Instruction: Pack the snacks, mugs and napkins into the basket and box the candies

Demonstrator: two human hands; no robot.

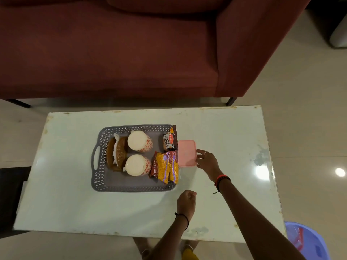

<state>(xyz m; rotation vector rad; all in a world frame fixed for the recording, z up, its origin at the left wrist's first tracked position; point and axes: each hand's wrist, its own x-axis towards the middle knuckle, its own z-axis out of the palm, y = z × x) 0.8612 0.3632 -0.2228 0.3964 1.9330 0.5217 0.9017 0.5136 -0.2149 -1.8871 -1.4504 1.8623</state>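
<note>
Basket (97, 158), grey latticed plastic mid-tabletop, holds two upturned mugs (139, 141), napkins, snack packets; lidded pink box (186, 152) abuts it. Right grip (207, 162) spread, touching box; left grip (186, 201) curled, empty.

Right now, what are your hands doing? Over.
Right hand open, fingertips at pink box, lid on. Left hand curled, empty, over table. Mugs, snacks in basket. Nothing blocking.
</note>
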